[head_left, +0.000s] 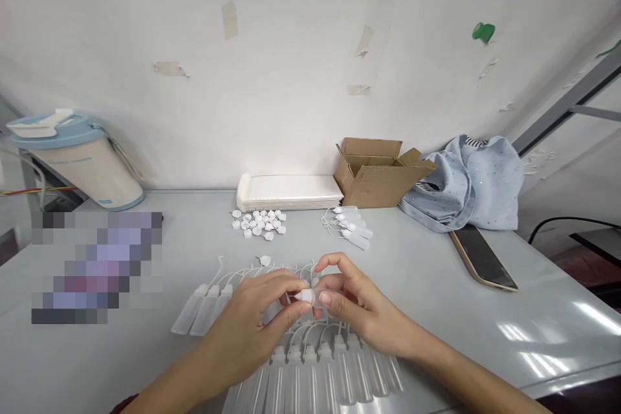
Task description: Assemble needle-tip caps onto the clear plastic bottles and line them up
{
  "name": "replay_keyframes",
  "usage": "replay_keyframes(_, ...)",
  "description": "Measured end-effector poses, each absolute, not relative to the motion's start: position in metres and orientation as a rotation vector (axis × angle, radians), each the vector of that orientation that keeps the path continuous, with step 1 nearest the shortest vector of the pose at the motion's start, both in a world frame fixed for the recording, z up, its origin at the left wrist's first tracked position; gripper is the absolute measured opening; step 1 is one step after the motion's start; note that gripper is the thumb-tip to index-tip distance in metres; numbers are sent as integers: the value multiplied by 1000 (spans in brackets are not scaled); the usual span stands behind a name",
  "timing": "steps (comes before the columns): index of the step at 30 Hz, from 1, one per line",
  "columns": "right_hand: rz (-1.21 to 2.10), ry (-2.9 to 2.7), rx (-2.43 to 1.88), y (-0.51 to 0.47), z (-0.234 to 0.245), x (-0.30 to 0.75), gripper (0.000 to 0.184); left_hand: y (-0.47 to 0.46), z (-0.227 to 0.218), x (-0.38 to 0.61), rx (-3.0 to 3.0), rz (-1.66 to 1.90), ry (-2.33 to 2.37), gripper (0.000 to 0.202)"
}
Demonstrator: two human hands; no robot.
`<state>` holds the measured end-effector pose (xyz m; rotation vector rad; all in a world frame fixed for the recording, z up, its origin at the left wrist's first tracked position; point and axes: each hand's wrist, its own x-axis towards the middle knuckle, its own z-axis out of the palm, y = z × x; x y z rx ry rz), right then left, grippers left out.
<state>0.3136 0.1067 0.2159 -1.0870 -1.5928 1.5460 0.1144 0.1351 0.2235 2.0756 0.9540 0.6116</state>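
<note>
My right hand [356, 304] pinches a small translucent plastic squeeze bottle [319, 298] over the middle of the table, lying sideways with its top toward the left. My left hand [262, 314] has its thumb and fingers closed on the white cap [305, 296] at that bottle's top. Below both hands lies a row of clear squeeze bottles [310, 375] with thin curved tubes or straps at their tops. Similar bottles [194, 312] lie left of my left hand, partly covered by it. One loose white cap [264, 261] rests just beyond the hands.
A group of white caps [262, 225] lies farther back, with several capped bottles [356, 233] to its right. Along the wall stand a white stack [291, 189], a cardboard box [388, 184], a blue cloth bag [490, 181] and a large tumbler [92, 168]. A phone [482, 259] lies right.
</note>
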Motion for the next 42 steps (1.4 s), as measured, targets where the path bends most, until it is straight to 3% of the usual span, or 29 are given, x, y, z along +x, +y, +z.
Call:
replay_keyframes(6,1527,-1580,-1094,108,218,312,23,133,224,115,2020,671,964,16)
replay_keyframes(15,562,-2086,-1046,110,204,314,18,141,228,113,1617,465,1011,37)
replay_keyframes(23,231,-2223,-911,108,199,316,25,141,224,115,1380,449,863,38)
replay_keyframes(29,346,-2169,-958,105,201,315,20,137,223,114,1586,475,886,38)
replay_keyframes(36,889,-1904,-1214,106,210,312,27,128,216,116,1920,638,1008,23)
replay_keyframes(39,1014,-1820,-1228,106,212,310,32,128,218,118,1814,625,999,25)
replay_keyframes(42,918,-1862,-1193,106,210,310,26,132,221,119,1567,525,966,34)
